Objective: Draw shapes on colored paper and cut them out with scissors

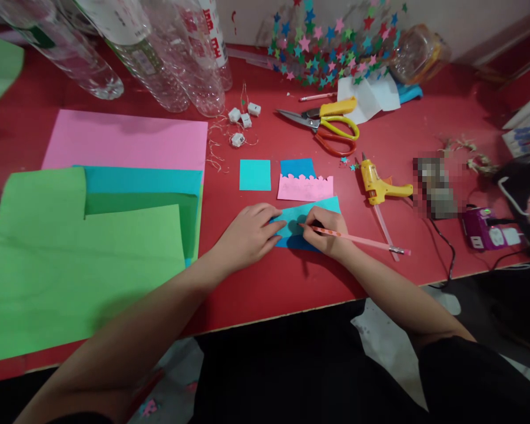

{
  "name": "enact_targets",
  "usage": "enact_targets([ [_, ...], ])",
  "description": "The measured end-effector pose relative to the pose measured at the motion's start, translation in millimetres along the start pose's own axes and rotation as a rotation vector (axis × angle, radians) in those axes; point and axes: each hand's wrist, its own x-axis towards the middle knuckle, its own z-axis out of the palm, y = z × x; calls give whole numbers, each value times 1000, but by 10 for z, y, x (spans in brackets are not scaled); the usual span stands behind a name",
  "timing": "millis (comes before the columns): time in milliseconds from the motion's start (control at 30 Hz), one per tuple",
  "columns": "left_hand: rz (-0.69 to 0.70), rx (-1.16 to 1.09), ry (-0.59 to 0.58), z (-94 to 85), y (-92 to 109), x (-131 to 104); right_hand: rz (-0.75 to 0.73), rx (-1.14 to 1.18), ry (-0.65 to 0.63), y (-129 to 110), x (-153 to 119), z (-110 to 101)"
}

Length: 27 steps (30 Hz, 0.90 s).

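Left hand (257, 234): open, fingers spread on teal card (297, 215) at its 9 o'clock end; forearm enters from 8. Right hand (335, 221): closed around pencil (362, 239), tip at card's middle; forearm from 4. Card overlaps blue card (290, 242). Pink card (307, 189) just beside at 12, glue gun (374, 187) at 2. Red table (251, 290) shows from cards to front edge at 6.

Black clothing (295, 365) covers the person well behind the grip. The right sleeve (472, 374), also black, is short, leaving the right forearm (397, 291) and right hand (329, 231) bare up to the grip.
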Motion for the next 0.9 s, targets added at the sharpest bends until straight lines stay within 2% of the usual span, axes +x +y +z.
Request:
enact_targets([
  [367, -8, -10, -12, 3, -2, 0, -185, -4, -55, -38, -12, 4],
  [567, -21, -17, -18, 10, -5, -4, -213, 33, -81, -49, -16, 3],
  [733, -17, -15, -9, 7, -5, -3, -145, 93, -100, -51, 5, -29],
  [900, -25, -28, -12, -7, 2, 2, 31, 264, -122, -68, 68, -69],
])
